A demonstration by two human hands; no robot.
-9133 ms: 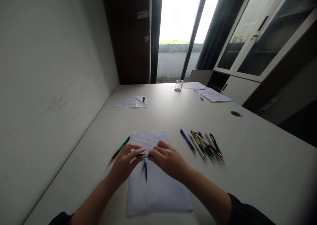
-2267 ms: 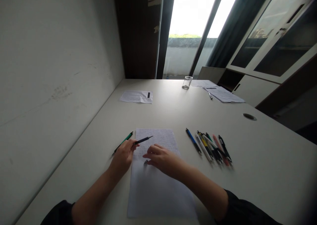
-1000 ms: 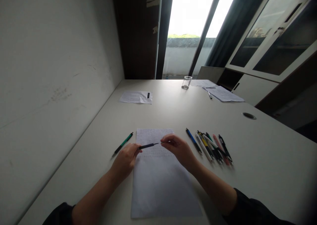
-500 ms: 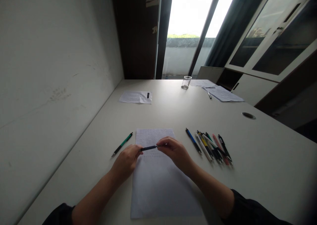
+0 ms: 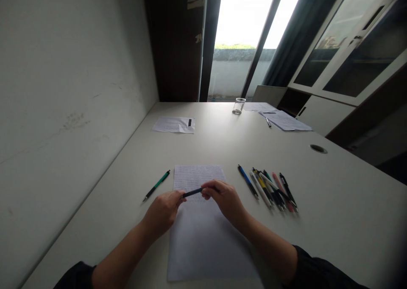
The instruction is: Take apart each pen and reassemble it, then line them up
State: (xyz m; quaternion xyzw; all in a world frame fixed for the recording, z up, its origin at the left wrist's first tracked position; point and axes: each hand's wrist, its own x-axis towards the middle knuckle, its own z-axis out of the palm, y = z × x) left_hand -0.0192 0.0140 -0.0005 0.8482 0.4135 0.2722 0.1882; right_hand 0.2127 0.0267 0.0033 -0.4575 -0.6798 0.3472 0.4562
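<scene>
Both hands hold a dark pen (image 5: 192, 192) over a sheet of paper (image 5: 210, 246) with lines of writing on its upper part. My left hand (image 5: 163, 210) is closed round the pen's left end. The fingers of my right hand (image 5: 224, 197) pinch its right end, hiding the tip there. A green and black pen (image 5: 157, 185) lies on the table left of the paper. To the right are a blue and black pen (image 5: 248, 182) and a loose bunch of pens, among them a white pen (image 5: 262, 189) and a black pen (image 5: 288, 191).
The white table (image 5: 127, 246) meets a wall (image 5: 70, 89) on the left. Farther back are a small paper (image 5: 174, 125), a clear glass (image 5: 238, 106), a stack of papers (image 5: 286, 120) with a pen (image 5: 268, 122), and a round cable hole (image 5: 318, 149) at the right.
The pen has tilted a little, its left end now lower. My right fingers have closed further over its right end, and my left hand has shifted slightly right and down.
</scene>
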